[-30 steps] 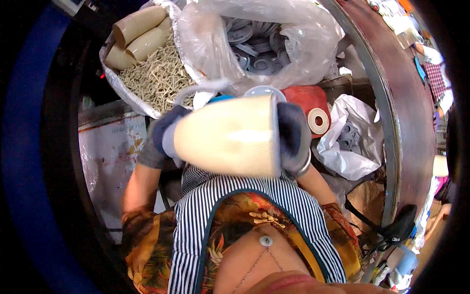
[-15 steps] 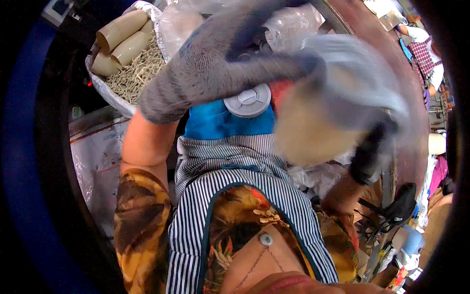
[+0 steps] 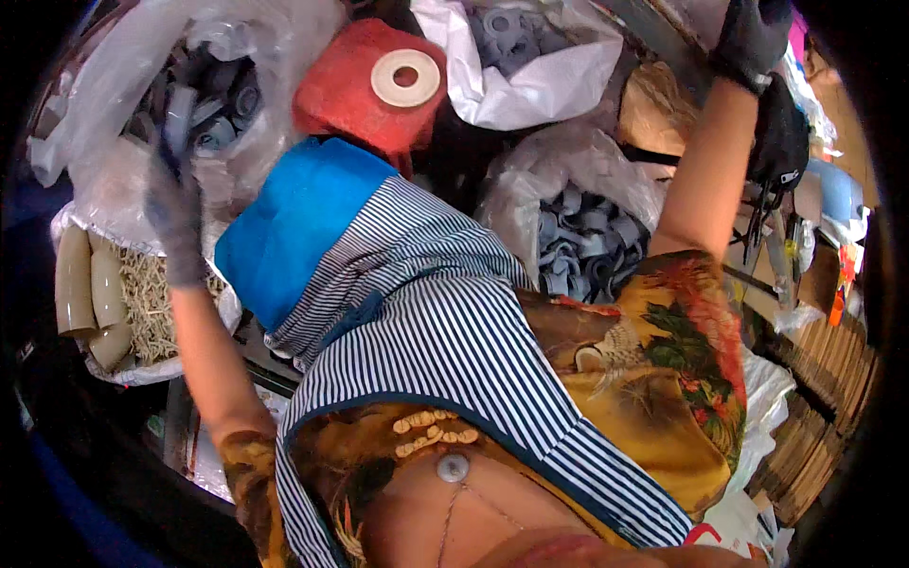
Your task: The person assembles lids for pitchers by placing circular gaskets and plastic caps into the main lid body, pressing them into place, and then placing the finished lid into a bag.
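My left hand (image 3: pixel 174 213), in a grey knitted glove, reaches over a clear plastic bag (image 3: pixel 270 57) of dark grey plastic rings (image 3: pixel 204 109). Blur smears its fingers against these parts, so whether they grip one is unclear. My right hand (image 3: pixel 753 47), gloved in black, is stretched out to the far right, its fingers partly cut off by the upper edge. What it touches does not show. Between the hands, a cream ring-shaped disc (image 3: pixel 405 78) lies on a red covered block (image 3: pixel 346 85).
A white sack (image 3: pixel 568 90) of grey rings stands far in the middle. Nearer is another clear bag (image 3: pixel 516 194) with curved grey pieces (image 3: pixel 592 232). Beige tubes (image 3: pixel 76 279) and small pegs (image 3: pixel 147 303) fill a sack at left. A black bag (image 3: pixel 781 133) and stacked cardboard (image 3: pixel 824 407) are at right.
My hands have parted, left to the left bag and right to the far right. The blurred beige-and-grey thing between them and the grey round lid are no longer seen there. My view has turned.
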`<state>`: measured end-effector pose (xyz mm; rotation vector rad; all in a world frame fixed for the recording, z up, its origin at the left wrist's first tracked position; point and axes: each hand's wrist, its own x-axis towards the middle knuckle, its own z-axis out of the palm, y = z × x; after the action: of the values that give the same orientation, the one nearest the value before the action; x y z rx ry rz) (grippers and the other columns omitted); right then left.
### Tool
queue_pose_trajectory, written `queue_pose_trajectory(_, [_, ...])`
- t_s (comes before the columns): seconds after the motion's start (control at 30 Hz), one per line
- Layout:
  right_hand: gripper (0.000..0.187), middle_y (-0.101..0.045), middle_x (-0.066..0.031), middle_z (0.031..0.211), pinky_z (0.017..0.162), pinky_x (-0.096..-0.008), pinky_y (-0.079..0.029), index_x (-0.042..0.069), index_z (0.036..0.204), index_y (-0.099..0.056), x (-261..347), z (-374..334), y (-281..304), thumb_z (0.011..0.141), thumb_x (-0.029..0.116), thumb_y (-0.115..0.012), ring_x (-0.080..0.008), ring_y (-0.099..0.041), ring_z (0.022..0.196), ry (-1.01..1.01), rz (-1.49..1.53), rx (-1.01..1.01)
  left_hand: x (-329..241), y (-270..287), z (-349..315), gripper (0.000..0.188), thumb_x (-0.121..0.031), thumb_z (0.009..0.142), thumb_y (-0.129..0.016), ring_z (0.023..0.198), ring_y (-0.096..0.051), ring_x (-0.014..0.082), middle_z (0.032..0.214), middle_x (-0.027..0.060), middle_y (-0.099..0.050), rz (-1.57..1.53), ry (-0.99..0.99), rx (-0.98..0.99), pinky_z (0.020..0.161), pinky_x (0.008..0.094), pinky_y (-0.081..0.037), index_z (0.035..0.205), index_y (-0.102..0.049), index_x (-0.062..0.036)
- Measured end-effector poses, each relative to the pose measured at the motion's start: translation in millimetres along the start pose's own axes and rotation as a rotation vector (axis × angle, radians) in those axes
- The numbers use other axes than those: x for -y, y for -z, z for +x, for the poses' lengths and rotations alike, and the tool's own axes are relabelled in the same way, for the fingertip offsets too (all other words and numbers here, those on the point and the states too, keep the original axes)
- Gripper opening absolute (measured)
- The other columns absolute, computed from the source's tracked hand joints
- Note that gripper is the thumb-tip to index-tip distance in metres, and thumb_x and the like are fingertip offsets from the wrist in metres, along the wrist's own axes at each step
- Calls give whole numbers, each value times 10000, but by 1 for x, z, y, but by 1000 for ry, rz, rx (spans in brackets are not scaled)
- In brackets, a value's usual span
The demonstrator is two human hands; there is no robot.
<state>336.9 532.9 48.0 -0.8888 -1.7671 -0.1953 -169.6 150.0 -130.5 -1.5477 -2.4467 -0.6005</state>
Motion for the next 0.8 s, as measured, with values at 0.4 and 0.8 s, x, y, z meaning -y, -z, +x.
queue_pose_trajectory(0.4, [564, -650, -130, 1149, 936, -348, -469, -5, 1250, -594, -37, -423, 70, 899, 434, -630, -262, -621, 1023, -1152, -337, 1646, -55, -12, -28, 409, -289, 914, -641, 1224, -513, 365, 1263, 152, -606, -22, -173, 13, 1050, 465, -387, 1242, -610, -46])
queue_pose_trajectory(0.8, [805, -607, -200, 1240, 890, -418, -490, -6, 1360, -486, -32, -562, 100, 817, 558, -673, -355, -609, 1065, -1341, -387, 1145, -71, -18, -63, 268, -196, 928, -605, 1165, -556, 334, 1176, 144, -650, -131, 41, -52, 993, 436, -428, 1132, -658, -30])
